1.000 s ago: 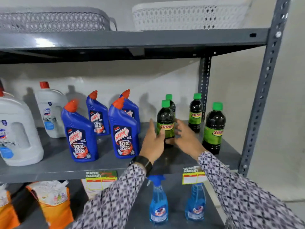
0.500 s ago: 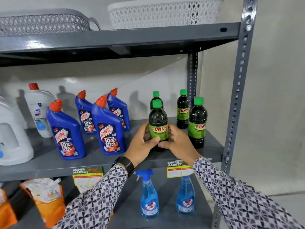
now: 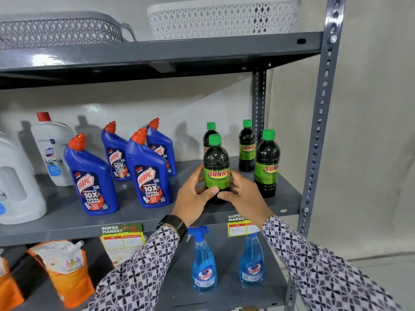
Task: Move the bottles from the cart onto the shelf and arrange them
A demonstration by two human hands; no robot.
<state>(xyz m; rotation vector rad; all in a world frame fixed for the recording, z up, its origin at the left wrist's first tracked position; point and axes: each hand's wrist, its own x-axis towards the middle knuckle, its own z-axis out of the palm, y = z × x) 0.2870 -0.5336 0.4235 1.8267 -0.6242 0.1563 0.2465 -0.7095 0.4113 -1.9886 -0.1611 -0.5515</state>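
Two lattice baskets sit up top, a grey basket (image 3: 58, 30) toward the left end, a white basket (image 3: 222, 17) toward the right. Down on the lowest level, two blue spray bottles (image 3: 204, 261) stand near the right edge, orange pouches (image 3: 65, 268) at the left.

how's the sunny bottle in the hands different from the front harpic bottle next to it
The Sunny bottle is dark, round and straight-necked with a green cap and green label; the front Harpic bottle is blue with an angled orange-red nozzle. The left hand and right hand hold the Sunny; the Harpic stands untouched. Both stand upright on the middle shelf.
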